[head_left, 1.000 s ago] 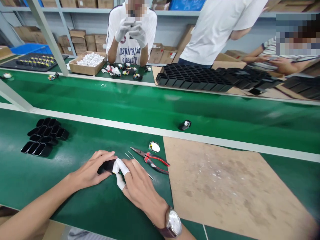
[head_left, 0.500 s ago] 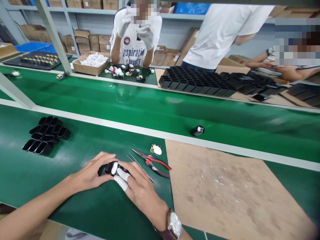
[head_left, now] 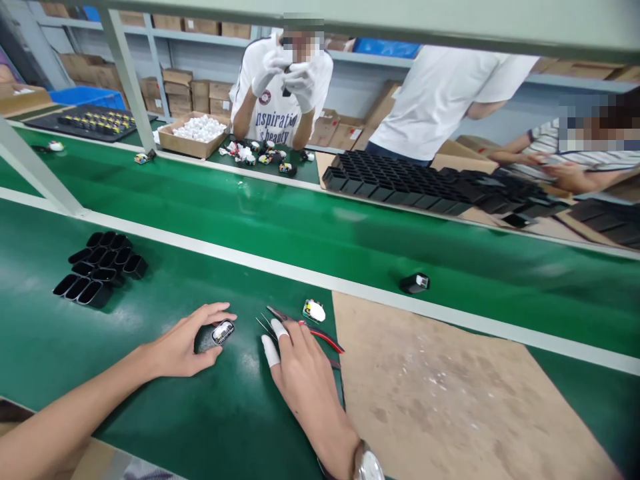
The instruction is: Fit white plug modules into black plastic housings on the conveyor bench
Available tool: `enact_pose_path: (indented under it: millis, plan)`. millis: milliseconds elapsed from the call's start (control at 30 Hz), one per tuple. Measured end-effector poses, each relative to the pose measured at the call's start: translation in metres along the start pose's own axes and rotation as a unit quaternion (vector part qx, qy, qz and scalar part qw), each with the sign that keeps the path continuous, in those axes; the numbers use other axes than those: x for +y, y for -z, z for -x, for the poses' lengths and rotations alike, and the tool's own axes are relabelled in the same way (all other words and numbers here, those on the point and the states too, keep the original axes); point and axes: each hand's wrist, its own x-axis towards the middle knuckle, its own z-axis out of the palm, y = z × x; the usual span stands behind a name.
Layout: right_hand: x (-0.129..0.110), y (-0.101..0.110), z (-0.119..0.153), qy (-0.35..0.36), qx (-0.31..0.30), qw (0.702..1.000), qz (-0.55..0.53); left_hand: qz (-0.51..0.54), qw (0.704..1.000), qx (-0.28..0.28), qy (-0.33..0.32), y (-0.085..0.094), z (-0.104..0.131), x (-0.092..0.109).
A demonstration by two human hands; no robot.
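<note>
My left hand (head_left: pixel 193 341) curves round a black plastic case (head_left: pixel 215 340), thumb on the near side and fingers on the far side. A small circuit board with a white patch (head_left: pixel 223 331) sits inside its open end. My right hand (head_left: pixel 303 367), with white finger cots on two fingers, reaches over a pair of tweezers (head_left: pixel 264 325) and red-handled needle-nose pliers (head_left: pixel 325 337). Its thumb and index finger are apart, and the hand hides most of both tools. Just beyond the pliers lies another circuit board with a white oval pad (head_left: pixel 315 311).
Several black cases (head_left: pixel 100 267) stand grouped at left. A cardboard sheet (head_left: pixel 450 380) covers the bench at right. One filled case (head_left: pixel 415 283) lies on the green belt (head_left: pixel 300 230). Across it, a gloved co-worker (head_left: pixel 285 87) handles a small part. A metal post (head_left: pixel 45 173) rises at left.
My right hand has left the case and moved right, over the tweezers and pliers. The board now sits deeper in the case. The view has tilted up slightly.
</note>
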Motion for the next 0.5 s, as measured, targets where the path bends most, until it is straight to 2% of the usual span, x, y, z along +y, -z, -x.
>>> enact_pose_path:
  millis: [67, 167, 333, 500]
  plan:
    - [0.002, -0.006, 0.005, 0.002, -0.025, 0.998, 0.057, -0.012, 1.0, 0.014, -0.018, -0.001, -0.001, 0.001]
    - [0.0, -0.01, 0.009, 0.027, -0.045, 0.998, 0.046, -0.013, 0.998, 0.041, -0.034, -0.001, -0.002, 0.002]
    - [-0.011, -0.001, 0.005, 0.058, 0.02, 0.993, -0.105, -0.012, 1.0, 0.021, -0.02, 0.0, -0.003, 0.004]
    - [-0.018, 0.011, -0.001, 0.105, 0.043, 0.988, -0.101, 0.02, 0.999, -0.02, -0.028, -0.003, -0.003, 0.005]
